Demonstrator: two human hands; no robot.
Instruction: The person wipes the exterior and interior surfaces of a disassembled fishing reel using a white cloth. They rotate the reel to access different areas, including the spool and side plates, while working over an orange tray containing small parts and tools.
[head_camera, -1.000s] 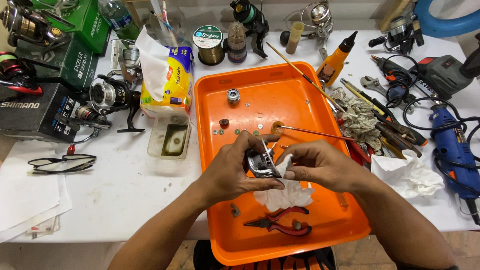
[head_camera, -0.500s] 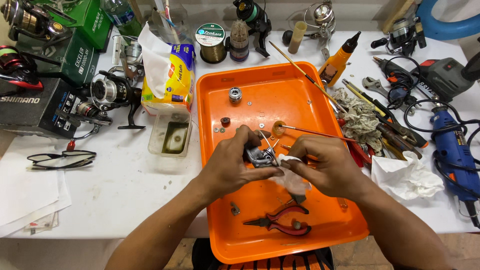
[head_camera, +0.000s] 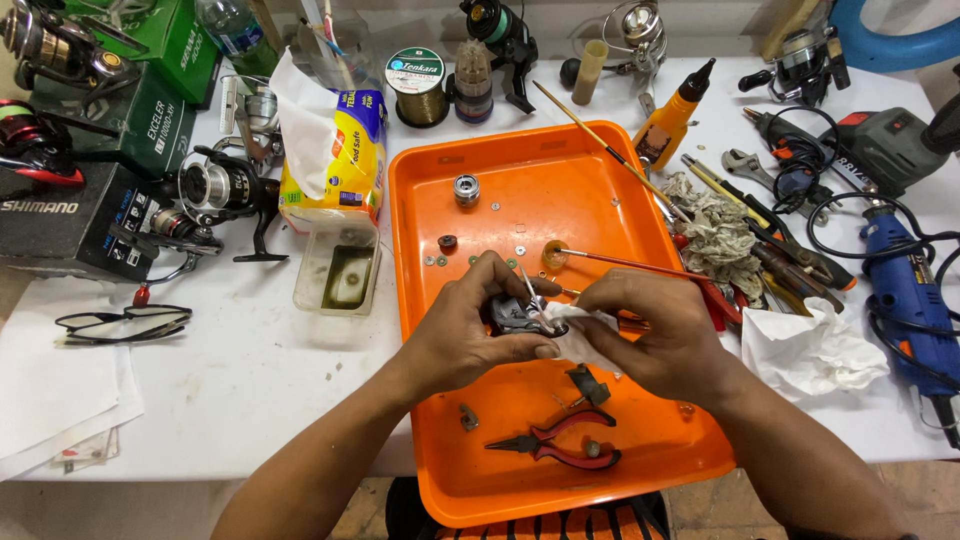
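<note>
Holding the small metal reel part (head_camera: 520, 315) over the orange tray (head_camera: 500, 200), our left hand (head_camera: 468, 335) fingers pinched it while our right hand (head_camera: 655, 335) fingers pressed a white tissue (head_camera: 580, 335) on it. Little washers (head_camera: 520, 250) and red pliers (head_camera: 555, 445) lay in the tray, so we judged much was left.

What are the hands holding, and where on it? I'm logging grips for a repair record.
The left hand grips a small grey metal reel part by its left side. The right hand pinches a white tissue against the part's right end.
</note>
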